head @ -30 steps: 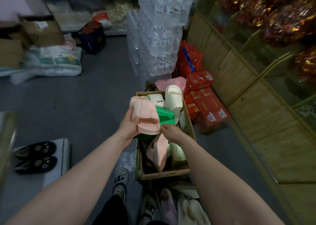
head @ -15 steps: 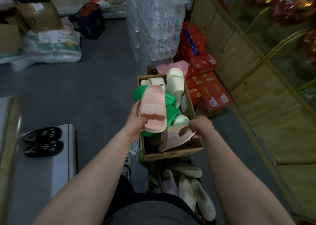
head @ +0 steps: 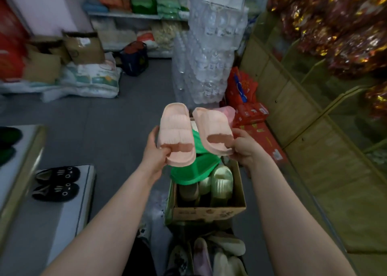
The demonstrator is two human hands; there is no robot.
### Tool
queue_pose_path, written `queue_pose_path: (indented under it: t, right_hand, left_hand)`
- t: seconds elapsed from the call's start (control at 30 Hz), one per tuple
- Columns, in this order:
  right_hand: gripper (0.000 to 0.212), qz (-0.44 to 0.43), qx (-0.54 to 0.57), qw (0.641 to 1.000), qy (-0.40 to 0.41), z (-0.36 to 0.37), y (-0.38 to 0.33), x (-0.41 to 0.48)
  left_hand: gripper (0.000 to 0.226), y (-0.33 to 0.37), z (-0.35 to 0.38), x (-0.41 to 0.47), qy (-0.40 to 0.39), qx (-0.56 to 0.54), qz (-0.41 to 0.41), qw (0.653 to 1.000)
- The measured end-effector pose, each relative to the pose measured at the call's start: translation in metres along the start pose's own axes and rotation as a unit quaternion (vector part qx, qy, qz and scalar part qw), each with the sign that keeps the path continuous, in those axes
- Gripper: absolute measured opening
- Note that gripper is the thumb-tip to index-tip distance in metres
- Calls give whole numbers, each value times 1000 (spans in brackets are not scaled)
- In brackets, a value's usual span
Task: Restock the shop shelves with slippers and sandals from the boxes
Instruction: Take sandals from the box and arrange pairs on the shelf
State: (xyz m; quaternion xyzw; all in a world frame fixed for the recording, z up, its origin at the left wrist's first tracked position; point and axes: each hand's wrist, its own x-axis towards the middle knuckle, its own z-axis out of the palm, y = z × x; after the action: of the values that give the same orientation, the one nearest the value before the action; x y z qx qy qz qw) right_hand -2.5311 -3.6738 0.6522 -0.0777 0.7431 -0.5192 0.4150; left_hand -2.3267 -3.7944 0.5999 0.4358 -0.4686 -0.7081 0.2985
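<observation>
cardboard box (head: 209, 209) on the floor, filled with green and cream slippers. above it, two peach ridged slides side by side, soles down: left hand (head: 154, 152) clamped on the left slide (head: 177, 133), right hand (head: 246, 148) on the right slide (head: 213, 129). half a second ago the right slide was only leaving the box.

grey floor (head: 88, 129), cardboard box (head: 209, 211) of slippers on it, stacked water bottles (head: 206, 66), low shelf (head: 69, 210) with black slippers (head: 57, 182)
</observation>
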Motion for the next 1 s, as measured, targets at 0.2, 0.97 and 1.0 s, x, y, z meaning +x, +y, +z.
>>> queue_pose_path:
  t: [0.2, 0.97, 1.0]
  right_hand:
    - [64, -36, 62, 994, -83, 73, -8, -23]
    - [58, -203, -87, 914, -340, 435, -17, -206]
    - [56, -202, -90, 911, -347, 447, -17, -209]
  left_hand:
    - [87, 42, -62, -23, 71, -25, 60, 995]
    - [80, 132, -375, -216, 386, -8, 203, 900]
    - [75, 133, -382, -221, 398, -17, 204, 894]
